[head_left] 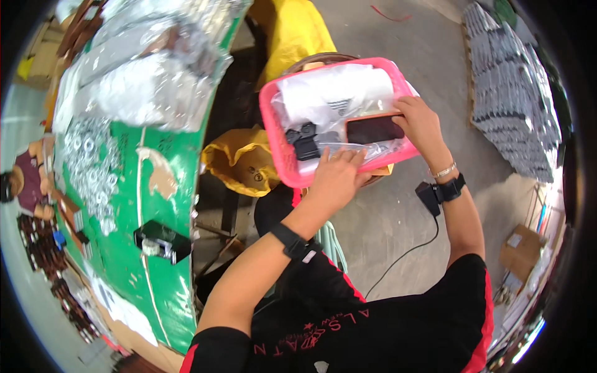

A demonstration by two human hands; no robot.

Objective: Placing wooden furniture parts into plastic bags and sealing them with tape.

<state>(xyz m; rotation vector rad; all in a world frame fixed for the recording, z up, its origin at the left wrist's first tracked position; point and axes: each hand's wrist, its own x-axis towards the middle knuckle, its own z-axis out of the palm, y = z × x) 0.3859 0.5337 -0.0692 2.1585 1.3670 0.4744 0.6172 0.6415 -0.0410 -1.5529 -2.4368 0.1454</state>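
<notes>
A pink plastic basket (pixel 268 118) stands in front of me, holding several things. My right hand (pixel 421 124) pinches the right end of a dark-screened phone (pixel 372 129) lying in it. My left hand (pixel 339 180) is over the basket's near side, fingers stretched out on a clear plastic bag (pixel 379 149). Left of the phone sit small black objects (pixel 305 143) whose kind I cannot make out. Behind them lies a white bundle in clear plastic (pixel 333 93). Each wrist wears a black strap, and a cable runs from the right one.
On the left, a green table (pixel 168 298) bears plastic-wrapped stacks (pixel 143 87), a heap of metal rings (pixel 90 161) and a black box (pixel 161 242). Yellow sacks (pixel 239 161) stand beside the basket. Bundled grey stock (pixel 510 93) and a cardboard box (pixel 521 252) are at right. Another person (pixel 31 174) is far left.
</notes>
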